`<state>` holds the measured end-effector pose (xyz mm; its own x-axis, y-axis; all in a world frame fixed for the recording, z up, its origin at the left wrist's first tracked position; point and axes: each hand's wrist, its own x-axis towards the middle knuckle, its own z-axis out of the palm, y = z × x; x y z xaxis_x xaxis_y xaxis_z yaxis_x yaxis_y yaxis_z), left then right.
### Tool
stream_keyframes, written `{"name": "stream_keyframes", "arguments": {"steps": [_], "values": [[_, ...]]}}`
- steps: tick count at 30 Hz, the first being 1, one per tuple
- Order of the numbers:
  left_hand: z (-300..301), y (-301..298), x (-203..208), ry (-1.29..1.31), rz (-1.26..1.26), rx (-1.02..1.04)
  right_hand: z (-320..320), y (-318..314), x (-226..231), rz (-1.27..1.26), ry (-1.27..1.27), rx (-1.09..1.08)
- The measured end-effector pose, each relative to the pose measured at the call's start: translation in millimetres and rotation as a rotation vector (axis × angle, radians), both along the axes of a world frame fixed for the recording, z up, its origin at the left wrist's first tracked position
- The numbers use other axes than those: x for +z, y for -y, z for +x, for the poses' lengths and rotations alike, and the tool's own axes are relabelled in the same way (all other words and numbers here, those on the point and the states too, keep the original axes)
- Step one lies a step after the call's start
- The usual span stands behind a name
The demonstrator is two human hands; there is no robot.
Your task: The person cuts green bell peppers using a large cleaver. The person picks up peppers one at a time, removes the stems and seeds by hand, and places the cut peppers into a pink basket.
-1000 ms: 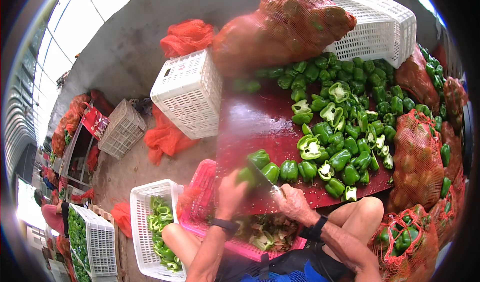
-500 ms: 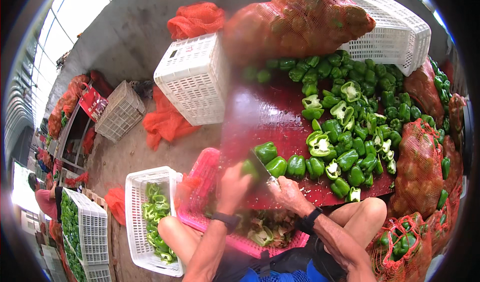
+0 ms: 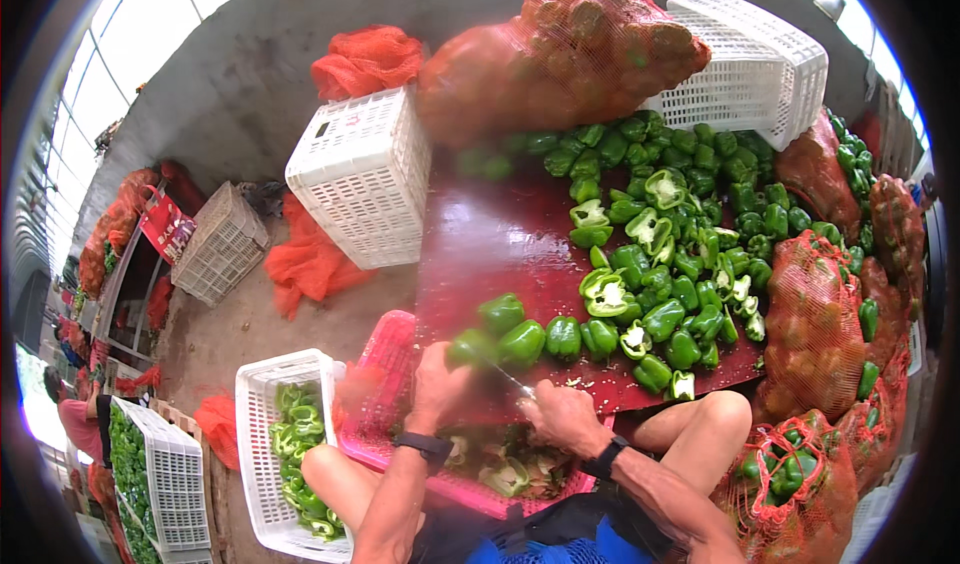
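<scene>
My right hand [image 3: 566, 416] is closed round a knife [image 3: 512, 380], its blade slanting up and left toward a blurred green bell pepper [image 3: 470, 349]. My left hand [image 3: 438, 384] grips that pepper at the near left edge of the red tabletop [image 3: 490, 249]. Whether the blade touches or enters it, I cannot tell. Right beside it lies a row of whole bell peppers [image 3: 563, 338]. Farther right, a large heap holds whole and cut peppers [image 3: 655, 289], some showing pale insides. Below my hands a pink basket [image 3: 378, 364] contains pepper scraps [image 3: 508, 476].
A white crate [image 3: 250, 464] of cut peppers stands left of my knee. An upturned white crate [image 3: 365, 179] sits beyond the table's left edge. Full red mesh sacks [image 3: 810, 329] line the right side; another sack [image 3: 570, 54] lies at the back. A person [image 3: 75, 419] is far left.
The whole view has shifted, so things sit slightly farther left. The knife blade, steeper before and over the pepper row, now points lower, toward the pepper in my left hand.
</scene>
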<state>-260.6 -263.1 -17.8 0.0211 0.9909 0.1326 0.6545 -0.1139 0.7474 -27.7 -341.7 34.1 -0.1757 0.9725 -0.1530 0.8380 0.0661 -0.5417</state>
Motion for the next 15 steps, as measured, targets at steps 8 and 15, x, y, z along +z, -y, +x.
{"name": "stream_keyframes", "arguments": {"steps": [8, 15], "values": [[57, -3, -7, 0.042, 0.187, -0.036, 60, 26, 1, 0.141, 0.141, -0.086], [92, -18, -9, -0.078, 0.384, -0.023, 90, 34, 2, 0.177, 0.11, -0.151]]}}
